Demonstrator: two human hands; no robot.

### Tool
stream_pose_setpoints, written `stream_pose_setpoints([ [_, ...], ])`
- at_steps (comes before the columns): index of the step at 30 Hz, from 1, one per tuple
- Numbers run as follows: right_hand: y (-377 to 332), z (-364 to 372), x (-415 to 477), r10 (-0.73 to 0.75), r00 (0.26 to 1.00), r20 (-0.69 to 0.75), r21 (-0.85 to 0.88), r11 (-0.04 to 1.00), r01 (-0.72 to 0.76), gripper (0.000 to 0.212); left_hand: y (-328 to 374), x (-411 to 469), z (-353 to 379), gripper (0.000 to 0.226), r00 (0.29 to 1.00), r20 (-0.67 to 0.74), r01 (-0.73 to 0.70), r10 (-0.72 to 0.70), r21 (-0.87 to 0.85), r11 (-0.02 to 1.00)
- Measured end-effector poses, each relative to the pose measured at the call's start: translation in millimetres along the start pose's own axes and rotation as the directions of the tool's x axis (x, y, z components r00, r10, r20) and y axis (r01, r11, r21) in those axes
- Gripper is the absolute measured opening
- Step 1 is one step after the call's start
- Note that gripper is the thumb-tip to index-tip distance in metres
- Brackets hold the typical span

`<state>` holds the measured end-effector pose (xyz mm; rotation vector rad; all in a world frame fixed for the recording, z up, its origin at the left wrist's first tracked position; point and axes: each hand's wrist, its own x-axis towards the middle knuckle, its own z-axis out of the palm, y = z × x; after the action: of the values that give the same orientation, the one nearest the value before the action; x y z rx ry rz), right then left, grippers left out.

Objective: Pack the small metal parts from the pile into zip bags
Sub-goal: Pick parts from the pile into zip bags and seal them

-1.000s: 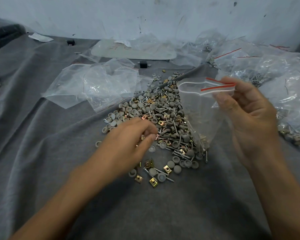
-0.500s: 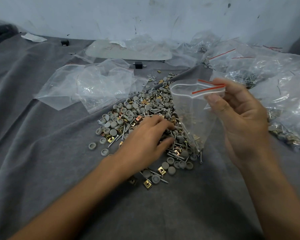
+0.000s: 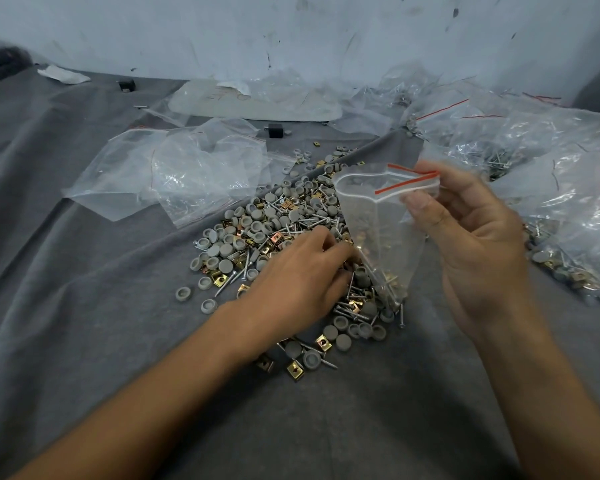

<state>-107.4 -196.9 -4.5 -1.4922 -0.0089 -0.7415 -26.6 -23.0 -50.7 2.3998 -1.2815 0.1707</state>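
Mostly empty zip bag (image 3: 374,220), few screws (image 3: 390,287) inside

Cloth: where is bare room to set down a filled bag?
Bare: the cloth left of the pile, below the empty bags; also the near strip below the pile. Crowded: the pile itself, the right side under filled bags, and the back by the wall.
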Motion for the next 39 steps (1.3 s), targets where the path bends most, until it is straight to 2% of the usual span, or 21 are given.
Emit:
stream_pose_setpoints([
  [5,0,-2,0,0.008,1.0,0.006,-0.018,1.0,-0.008,0.037,2,2,-1,0.039,0.998,0.064,-0.022,0.017,0.073,0.997],
  [18,-2,-4,-1,0.025,0.999,0.027,0.01,1.0,-0.025,0.04,-12,-20,-19,0.026,0.987,0.127,0.099,-0.1,0.014,0.995],
  [21,-3,-2,-3,0.025,0.998,0.052,0.018,1.0,-0.026,0.039,-18,-29,-26,0.025,0.982,0.115,0.153,-0.148,-0.037,0.987],
  [24,-3,1,-5,0.019,0.996,0.082,0.025,0.999,-0.021,0.036,-23,-39,-37,0.025,0.978,0.039,0.209,-0.206,-0.164,0.964],
  [27,-3,5,-8,0.035,0.992,0.123,0.005,0.999,-0.036,0.04,-28,-42,-48,0.016,0.952,-0.067,0.257,-0.298,-0.354,0.9],
  [29,-2,7,-10,0.045,0.987,0.152,-0.011,0.999,-0.044,0.042,-32,-42,-55,0.014,0.931,-0.071,0.281,-0.357,-0.483,0.829],
  [33,-1,13,-14,0.078,0.969,0.234,-0.033,0.997,-0.072,0.042,-39,-42,-68,0.017,0.888,-0.012,0.29,-0.46,-0.76,0.581],
  [35,-2,16,-17,0.094,0.951,0.293,-0.043,0.995,-0.086,0.038,-41,-42,-73,0.018,0.862,-0.028,0.26,-0.506,-0.833,0.488],
  [39,-2,22,-24,0.117,0.924,0.365,-0.138,0.988,-0.07,0.037,-38,-42,-79,0.024,0.842,-0.093,0.186,-0.531,-0.874,0.449],
])
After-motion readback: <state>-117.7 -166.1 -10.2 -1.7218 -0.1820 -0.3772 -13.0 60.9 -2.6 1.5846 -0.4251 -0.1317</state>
